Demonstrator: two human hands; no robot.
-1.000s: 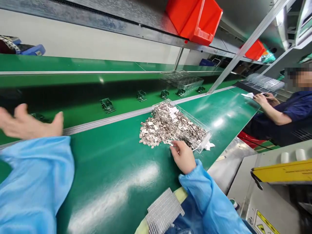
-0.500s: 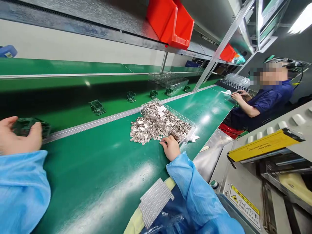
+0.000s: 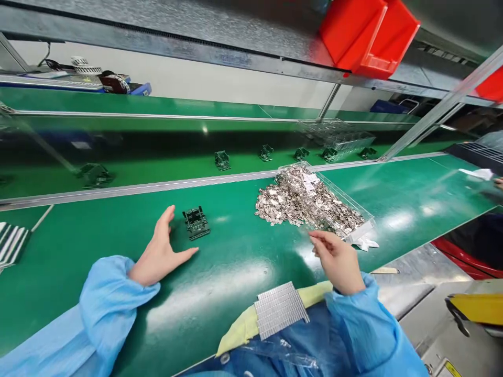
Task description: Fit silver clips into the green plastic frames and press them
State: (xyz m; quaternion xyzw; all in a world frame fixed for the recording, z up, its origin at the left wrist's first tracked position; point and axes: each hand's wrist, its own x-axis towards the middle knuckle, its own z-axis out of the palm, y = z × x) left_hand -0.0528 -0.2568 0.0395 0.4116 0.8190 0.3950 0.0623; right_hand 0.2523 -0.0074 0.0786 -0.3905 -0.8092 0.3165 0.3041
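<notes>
My left hand (image 3: 162, 252) is open, thumb and fingers spread, just left of a small green circuit board assembly (image 3: 196, 223) lying on the green work surface (image 3: 220, 267). There is a gap between the fingers and the board. My right hand (image 3: 338, 259) has thumb and fingertips pinched together at the near edge of a heap of small silvery metal pieces (image 3: 293, 196). Whatever that pinch holds is too small to make out. The heap spills leftward out of a clear plastic tray (image 3: 367, 226).
Several circuit boards (image 3: 222, 160) stand in a row beyond a metal rail (image 3: 168, 186). A grey ribbed block (image 3: 280, 310) lies at the near edge by my body. Red bins (image 3: 365, 42) sit on the overhead shelf. Striped strips (image 3: 11, 243) lie far left. Another person's hand (image 3: 499, 182) shows far right.
The view has swung left. My left hand has let go of a circuit board, which now lies on the work surface. The right hand has drawn back slightly from the heap, still pinched.
</notes>
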